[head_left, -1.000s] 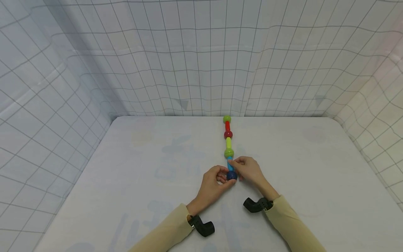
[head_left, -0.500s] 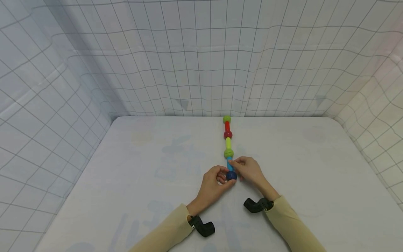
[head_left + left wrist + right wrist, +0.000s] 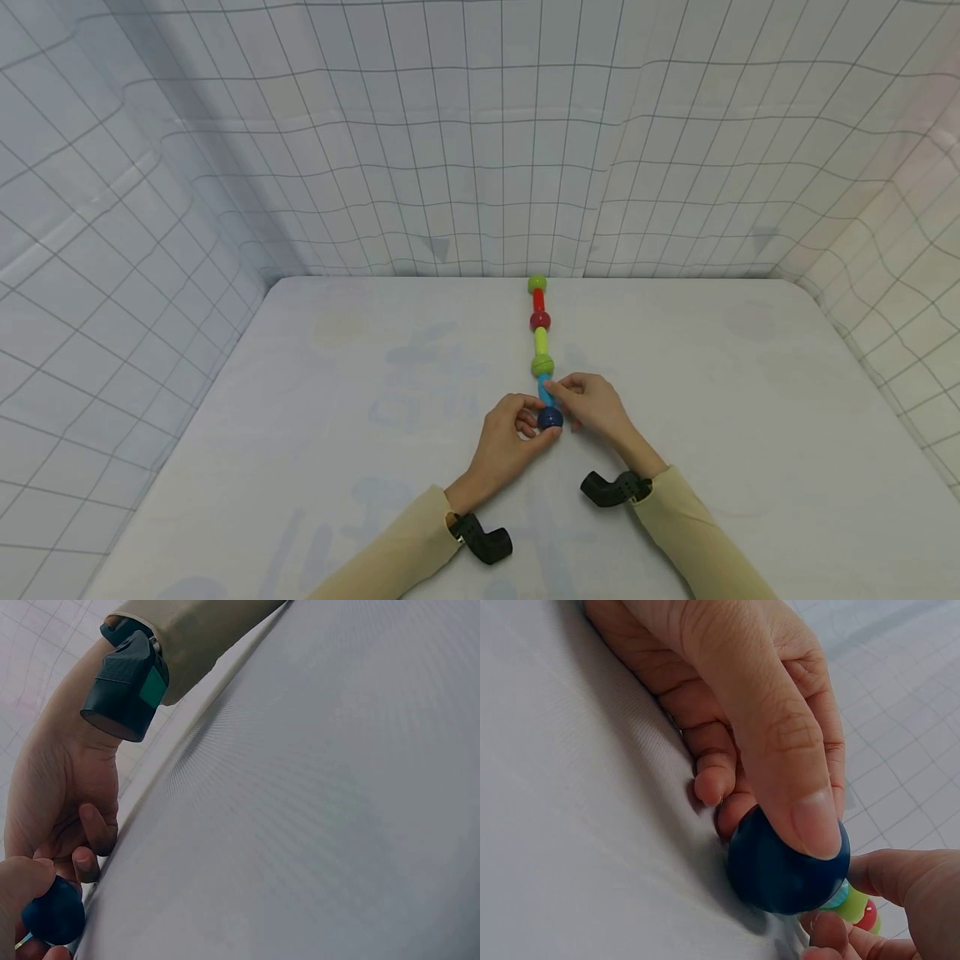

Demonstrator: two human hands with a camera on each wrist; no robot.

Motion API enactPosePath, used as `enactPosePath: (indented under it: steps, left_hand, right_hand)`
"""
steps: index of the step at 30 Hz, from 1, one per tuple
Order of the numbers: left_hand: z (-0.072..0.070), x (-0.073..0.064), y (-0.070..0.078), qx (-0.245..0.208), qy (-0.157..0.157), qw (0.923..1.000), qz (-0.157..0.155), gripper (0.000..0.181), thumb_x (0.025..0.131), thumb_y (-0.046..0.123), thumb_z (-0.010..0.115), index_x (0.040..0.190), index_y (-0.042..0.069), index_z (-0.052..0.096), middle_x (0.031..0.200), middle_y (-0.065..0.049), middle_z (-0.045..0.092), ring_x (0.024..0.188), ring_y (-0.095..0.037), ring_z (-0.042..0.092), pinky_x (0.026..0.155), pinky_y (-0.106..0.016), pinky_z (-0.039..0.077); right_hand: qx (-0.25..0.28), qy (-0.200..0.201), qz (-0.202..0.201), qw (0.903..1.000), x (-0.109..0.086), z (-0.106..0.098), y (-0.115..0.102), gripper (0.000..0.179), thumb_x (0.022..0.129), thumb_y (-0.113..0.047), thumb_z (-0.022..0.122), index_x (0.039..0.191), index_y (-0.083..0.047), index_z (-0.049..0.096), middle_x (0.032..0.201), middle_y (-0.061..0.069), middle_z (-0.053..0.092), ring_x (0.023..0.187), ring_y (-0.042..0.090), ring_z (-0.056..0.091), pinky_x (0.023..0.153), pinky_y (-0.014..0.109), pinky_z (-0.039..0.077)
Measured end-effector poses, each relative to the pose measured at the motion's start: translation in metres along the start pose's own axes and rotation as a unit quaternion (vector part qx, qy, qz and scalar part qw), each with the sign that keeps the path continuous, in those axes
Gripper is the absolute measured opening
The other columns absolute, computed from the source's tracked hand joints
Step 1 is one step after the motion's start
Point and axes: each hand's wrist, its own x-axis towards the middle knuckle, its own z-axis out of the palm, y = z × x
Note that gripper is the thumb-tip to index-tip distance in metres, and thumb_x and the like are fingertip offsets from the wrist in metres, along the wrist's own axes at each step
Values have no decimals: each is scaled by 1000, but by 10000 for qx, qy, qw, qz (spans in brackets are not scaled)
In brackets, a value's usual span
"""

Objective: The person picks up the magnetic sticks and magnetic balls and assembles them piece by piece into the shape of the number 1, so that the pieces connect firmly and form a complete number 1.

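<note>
A straight chain of coloured balls and rods lies along the table, pointing away from me in the head view. Its near end is a dark blue ball (image 3: 551, 418), which my left hand (image 3: 504, 437) pinches between thumb and fingers. My right hand (image 3: 592, 406) pinches the light blue rod (image 3: 544, 388) just beyond it. Farther along come a green ball (image 3: 542, 366), a yellow-green rod (image 3: 541, 340), a dark red ball (image 3: 540, 321), a red rod (image 3: 538, 300) and another green ball (image 3: 537, 284). The left thumb covers part of the blue ball (image 3: 780, 870) in the right wrist view.
The white table (image 3: 337, 400) carries faint bluish prints. White curtains (image 3: 480, 150) with a dark grid stand behind its far edge and at both sides. Each wrist wears a black camera mount (image 3: 486, 542) that juts inward over the table.
The chain has shifted slightly to the left, its far end a little more than its near end. Both hands stay almost still and keep their holds.
</note>
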Motion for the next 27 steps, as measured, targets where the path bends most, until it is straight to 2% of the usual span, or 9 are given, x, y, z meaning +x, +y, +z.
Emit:
enactPosePath:
  steps: [7, 17, 21, 27]
  left_hand:
    - [-1, 0, 1, -19, -7, 10000, -5, 32, 82, 19, 76, 108, 8, 61, 98, 0, 58, 75, -12, 58, 66, -21, 49]
    - [-5, -1, -4, -303, -62, 9995, 32, 32, 83, 19, 76, 108, 6, 62, 92, 0, 61, 76, -11, 60, 67, -22, 51]
    - [-6, 0, -5, -352, -63, 9993, 76, 32, 83, 19, 76, 108, 5, 63, 92, 0, 62, 76, -10, 60, 67, -23, 51]
    - [-6, 1, -6, -374, -78, 9993, -49, 31, 82, 19, 76, 107, 6, 63, 92, 1, 62, 76, -9, 60, 68, -23, 51]
  right_hand:
    - [-102, -82, -56, 9999, -2, -1, -2, 35, 91, -37, 62, 96, -3, 68, 59, 1, 54, 43, 15, 50, 47, 27, 37]
    - [-286, -156, 58, 9995, -3, 4, -3, 34, 90, -39, 64, 96, -5, 69, 58, 0, 54, 44, 14, 48, 47, 27, 34]
    - [-263, -72, 78, 9996, -2, 6, -3, 33, 89, -37, 64, 94, -4, 68, 59, 0, 54, 44, 13, 47, 46, 26, 33]
    - [-352, 167, 6, 9992, -3, 10, -4, 31, 89, -35, 65, 91, -4, 67, 62, -1, 57, 48, 13, 50, 46, 26, 37]
